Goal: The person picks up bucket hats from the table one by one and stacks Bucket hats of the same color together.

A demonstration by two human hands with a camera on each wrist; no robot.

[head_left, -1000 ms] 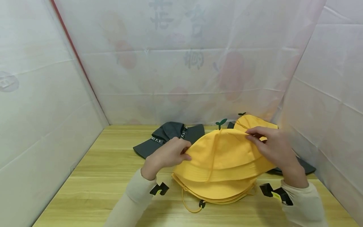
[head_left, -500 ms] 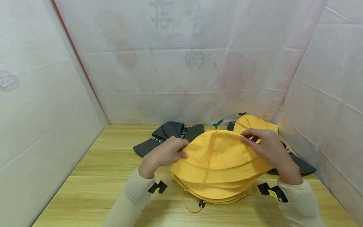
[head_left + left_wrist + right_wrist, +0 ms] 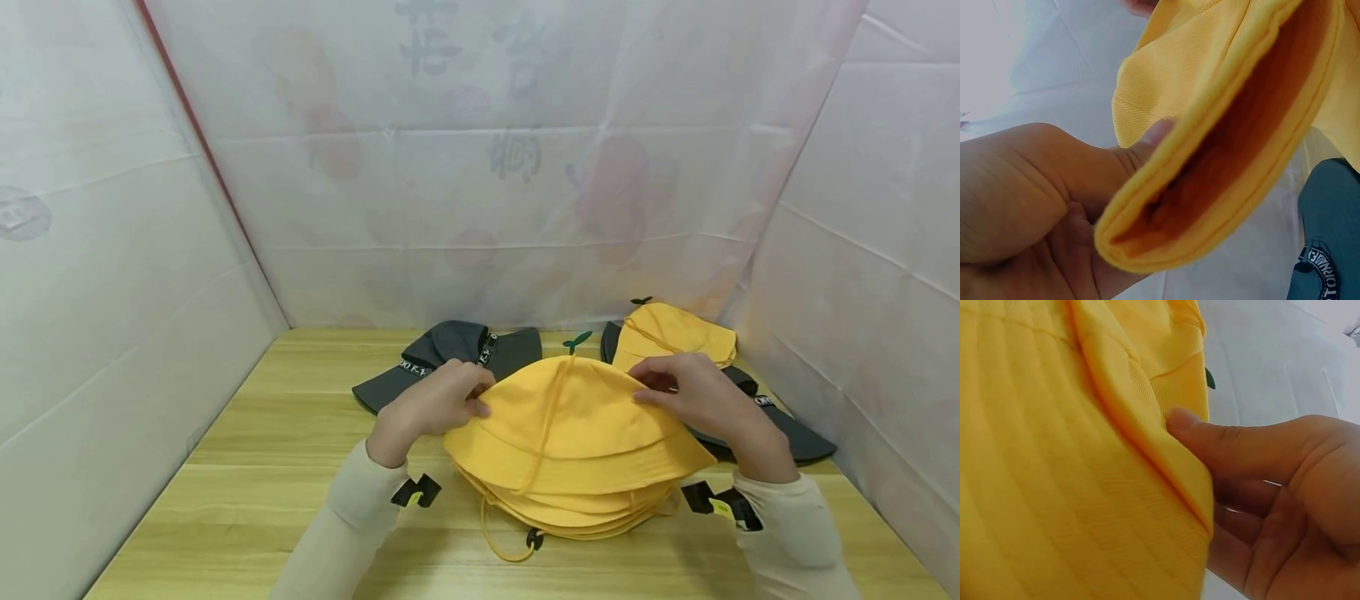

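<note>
Lowering yellow hat (image 3: 577, 425), both hands (image 3: 435, 404) gripping

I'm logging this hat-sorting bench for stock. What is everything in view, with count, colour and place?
Top yellow hat: one, yellow with a green sprout, held over the stack at centre.
Yellow stack: several hats, exact count unclear, yellow, under the top hat, cord with a toggle hanging in front.
Far yellow hat: one, yellow, back right, lying on a grey hat.
Grey hats: two, dark grey with lettered bands, one back centre, one at right.
Table: one, light wood.
White sheeting: around three sides.
Left hand: pinches the top hat's left edge.
Right hand: pinches its right edge.
</note>
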